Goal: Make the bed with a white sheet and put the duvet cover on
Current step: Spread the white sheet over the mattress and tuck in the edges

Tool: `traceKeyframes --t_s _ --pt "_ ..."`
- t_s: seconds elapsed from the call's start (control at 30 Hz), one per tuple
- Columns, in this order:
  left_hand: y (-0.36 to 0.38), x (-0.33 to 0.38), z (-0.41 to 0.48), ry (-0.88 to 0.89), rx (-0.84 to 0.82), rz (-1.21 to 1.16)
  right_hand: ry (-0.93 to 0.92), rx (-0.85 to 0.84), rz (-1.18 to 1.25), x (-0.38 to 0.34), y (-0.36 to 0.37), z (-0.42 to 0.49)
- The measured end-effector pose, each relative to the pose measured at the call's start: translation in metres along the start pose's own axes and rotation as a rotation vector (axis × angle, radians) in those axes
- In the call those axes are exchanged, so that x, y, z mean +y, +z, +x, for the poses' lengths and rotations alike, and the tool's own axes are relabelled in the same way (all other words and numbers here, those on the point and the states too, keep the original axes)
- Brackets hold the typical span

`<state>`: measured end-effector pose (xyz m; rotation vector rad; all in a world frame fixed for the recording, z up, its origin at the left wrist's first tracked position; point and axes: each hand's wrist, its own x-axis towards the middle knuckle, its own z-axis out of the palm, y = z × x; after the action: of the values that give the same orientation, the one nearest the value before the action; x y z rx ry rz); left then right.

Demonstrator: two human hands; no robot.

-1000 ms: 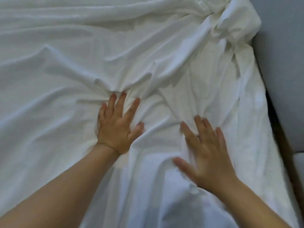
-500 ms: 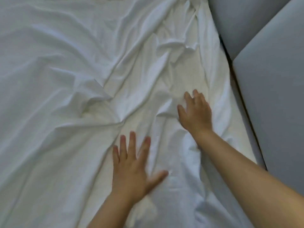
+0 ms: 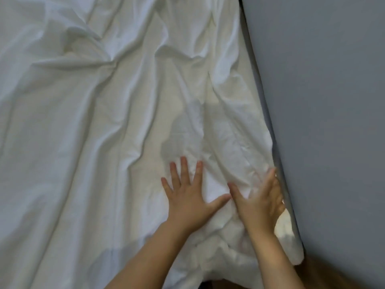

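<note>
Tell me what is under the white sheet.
The white sheet hides whatever lies beneath; only creases show. On top, the left hand and right hand press flat, fingers straight.

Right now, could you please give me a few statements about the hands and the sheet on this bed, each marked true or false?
1. The left hand and the right hand both lie flat on the white sheet, fingers straight. True.
2. The right hand is nearer the grey panel than the left hand is. True.
3. The left hand pinches a fold of the white sheet. False: it presses flat, fingers spread.
4. The white sheet lies smooth. False: creases run all across it.
5. The hands are far apart. False: their thumbs nearly touch.
</note>
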<state>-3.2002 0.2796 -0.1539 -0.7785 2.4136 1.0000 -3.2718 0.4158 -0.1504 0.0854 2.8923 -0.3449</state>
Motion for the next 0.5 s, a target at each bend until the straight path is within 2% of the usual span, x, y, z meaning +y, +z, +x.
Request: traceKeyframes --t_s 0.1,0.17,0.27,0.33,0.4,0.43,0.5 --pt "0.018 -0.001 -0.019 0.061 -0.037 0.067 0.087 -0.046 0.078 0.000 -0.012 0.023" --pt "0.029 -0.002 -0.026 0.062 -0.037 0.162 0.002 -0.120 0.002 0.002 -0.020 0.031" --pt "0.031 0.003 -0.031 0.121 0.076 0.211 -0.114 -0.098 -0.096 0.022 -0.033 0.017" --pt "0.032 0.014 -0.032 0.129 0.199 -0.031 -0.068 -0.083 -0.082 0.045 -0.035 -0.006" --pt "0.039 0.037 -0.036 0.054 0.260 -0.370 0.072 -0.139 -0.068 0.067 -0.034 -0.026" --pt "0.045 0.054 -0.039 0.050 0.217 -0.480 0.123 -0.165 -0.029 0.076 -0.033 -0.032" --pt "0.063 0.086 -0.051 0.122 0.037 -0.531 0.161 -0.188 0.188 0.089 -0.033 -0.041"
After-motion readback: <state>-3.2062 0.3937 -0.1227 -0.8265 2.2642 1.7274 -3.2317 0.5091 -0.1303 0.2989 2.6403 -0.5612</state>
